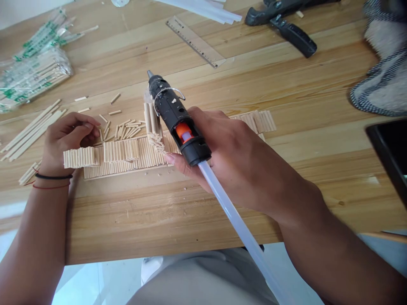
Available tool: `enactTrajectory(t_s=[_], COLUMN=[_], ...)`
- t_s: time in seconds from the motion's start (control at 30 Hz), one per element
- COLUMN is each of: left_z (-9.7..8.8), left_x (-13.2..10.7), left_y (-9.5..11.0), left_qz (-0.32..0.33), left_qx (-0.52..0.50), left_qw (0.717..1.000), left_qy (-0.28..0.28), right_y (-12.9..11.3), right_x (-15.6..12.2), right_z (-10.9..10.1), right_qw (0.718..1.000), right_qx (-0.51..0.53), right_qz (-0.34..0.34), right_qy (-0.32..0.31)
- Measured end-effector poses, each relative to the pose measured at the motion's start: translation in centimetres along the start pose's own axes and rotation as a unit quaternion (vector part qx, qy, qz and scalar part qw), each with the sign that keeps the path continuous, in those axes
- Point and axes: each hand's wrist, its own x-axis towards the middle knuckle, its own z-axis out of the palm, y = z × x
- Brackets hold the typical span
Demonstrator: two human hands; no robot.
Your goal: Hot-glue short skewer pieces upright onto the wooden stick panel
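Observation:
My right hand [235,148] is wrapped round a black glue gun [168,106], its nozzle pointing up and to the left. A long translucent glue stick [232,216] runs out of the gun's rear end. Below the gun lies a long strip of short wooden sticks [149,151] set side by side, with raised blocks of sticks [121,150] on top. One taller stick piece [151,120] stands partly behind the gun. My left hand [74,133] rests at the strip's left end, fingers curled together; whatever they hold is hidden. Beside its fingertips lie loose cut sticks [127,129].
Longer sticks [33,127] and plastic-wrapped stick packs [38,72] lie at the left. A clear ruler [195,42], more glue sticks [203,9] and a black-handled tool [292,34] are at the back. A cloth [381,84] and a dark-screened device [389,148] occupy the right.

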Motion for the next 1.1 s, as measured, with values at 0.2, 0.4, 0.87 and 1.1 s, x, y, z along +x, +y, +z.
enactTrajectory(t_s=[0.2, 0.4, 0.87, 1.1], left_z=[0.0, -0.2, -1.2, -1.4], left_x=[0.1, 0.1, 0.2, 0.1], left_y=[-0.2, -0.4, -1.0, -0.7], left_qz=[-0.005, -0.006, -0.055, -0.063], left_qx=[-0.003, -0.011, -0.035, -0.020], left_qw=[1.000, 1.000, 0.997, 0.997], left_qy=[-0.002, -0.003, -0.027, -0.029], right_y=[0.0, 0.2, 0.2, 0.3], right_x=[0.0, 0.0, 0.3, 0.5], right_z=[0.0, 0.2, 0.5, 0.7], right_qw=[1.000, 1.000, 0.999, 0.999], right_qx=[-0.009, -0.011, -0.009, 0.003], right_qz=[-0.006, -0.019, -0.038, -0.038], right_qy=[-0.003, 0.007, 0.012, -0.004])
